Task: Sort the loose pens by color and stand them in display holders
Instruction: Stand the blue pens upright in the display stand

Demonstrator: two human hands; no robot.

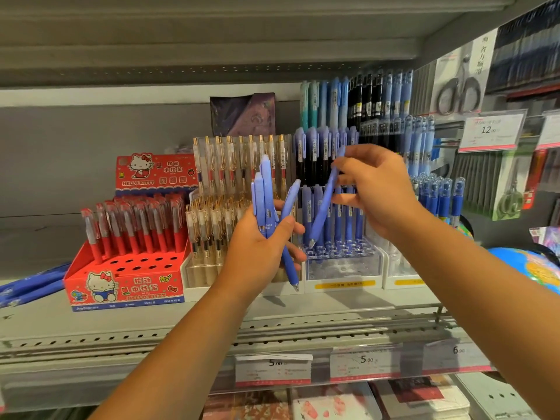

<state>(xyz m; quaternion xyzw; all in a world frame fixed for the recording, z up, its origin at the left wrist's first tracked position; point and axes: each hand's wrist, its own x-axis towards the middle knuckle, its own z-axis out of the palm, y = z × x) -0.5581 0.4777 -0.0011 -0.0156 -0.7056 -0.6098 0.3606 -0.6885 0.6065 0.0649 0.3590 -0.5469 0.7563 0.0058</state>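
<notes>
1. Blue pens (266, 201), a small bundle, are gripped upright in the left hand (257, 256), its fingers curled round them.
2. The right hand (375, 189) pinches a single blue pen (322, 204), tilted, with its tip at the holes of the clear holder (345, 268).
3. The holder's back rows are full of blue pens, while several front holes are unfilled.
4. Left to do, I judge: the held bundle, plus more loose pens (27, 287) lying on the shelf (303, 310) at far left.
</notes>
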